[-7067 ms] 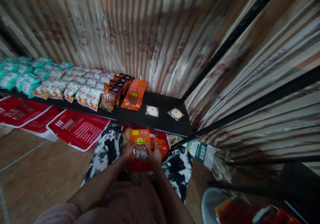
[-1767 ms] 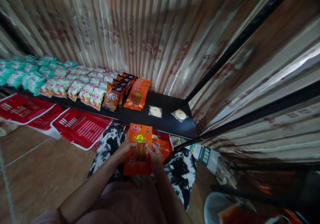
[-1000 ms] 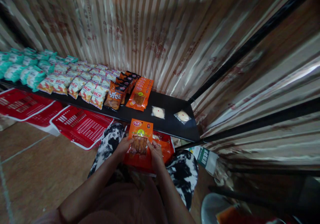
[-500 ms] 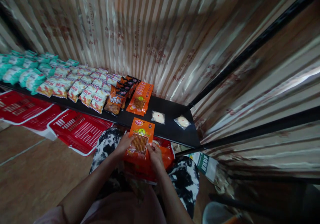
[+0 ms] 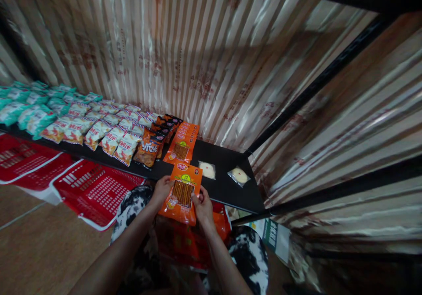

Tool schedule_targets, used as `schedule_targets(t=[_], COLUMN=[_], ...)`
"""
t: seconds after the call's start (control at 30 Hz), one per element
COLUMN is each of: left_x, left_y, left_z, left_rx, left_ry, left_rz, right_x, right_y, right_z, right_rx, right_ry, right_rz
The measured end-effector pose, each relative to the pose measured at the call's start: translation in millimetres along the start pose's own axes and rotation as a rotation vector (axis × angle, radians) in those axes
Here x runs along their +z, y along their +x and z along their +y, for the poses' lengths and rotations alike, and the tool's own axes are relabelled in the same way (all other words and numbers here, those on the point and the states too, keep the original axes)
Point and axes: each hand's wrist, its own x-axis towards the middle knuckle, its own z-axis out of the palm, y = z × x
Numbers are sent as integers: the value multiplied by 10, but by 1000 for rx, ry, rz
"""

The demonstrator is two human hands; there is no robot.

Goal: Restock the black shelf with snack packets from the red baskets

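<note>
Between my two hands is an orange snack packet [image 5: 182,193] with brown sticks showing through its window. My left hand [image 5: 162,192] grips its left edge and my right hand [image 5: 202,205] pinches the right edge. The packet is over my lap, at the front edge of a black shelf [image 5: 227,189]. Just beyond it, a row of matching orange packets [image 5: 181,147] lies overlapped on the shelf. Below my hands, more orange packaging [image 5: 220,225] sits in a red basket, partly hidden by my arms.
Left along the shelf stand dark orange bags [image 5: 148,147], white snack bags [image 5: 112,139] and green bags [image 5: 36,119]. Two flat wrapped white rounds, one left [image 5: 207,170] and one right [image 5: 238,176], lie on it. Red baskets [image 5: 95,189] sit below. Black metal bars [image 5: 316,84] slant at right.
The view has tilted up slightly, so the shelf appears lower. The held packet is a little closer to the row of orange packets, still in both hands.
</note>
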Motion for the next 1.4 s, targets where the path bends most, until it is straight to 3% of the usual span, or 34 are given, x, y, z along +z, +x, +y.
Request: schedule_targets(t=[0.13,0.3,0.63,0.83,1.1,1.4], left_x=[24,48,87,143,162,217], left_y=[95,303,661,783,964,988], left_z=[60,126,387,607,624,678], left_rx=[19,70,228,262,296,333], left_ry=[-15,14,438,553,927,1019], left_rz=[66,77,138,124,66,93], right_x=[4,34,208,295,329,455], right_y=[142,378,801,1081,1371,1581], right_z=[-49,-130,-344,-339,-255,-296], right_rx=[-63,-69,-117,-112,-176,-266], right_ry=[-31,-16,-136,-186,-533,-731], right_rz=[36,-18,-10,1,22,36])
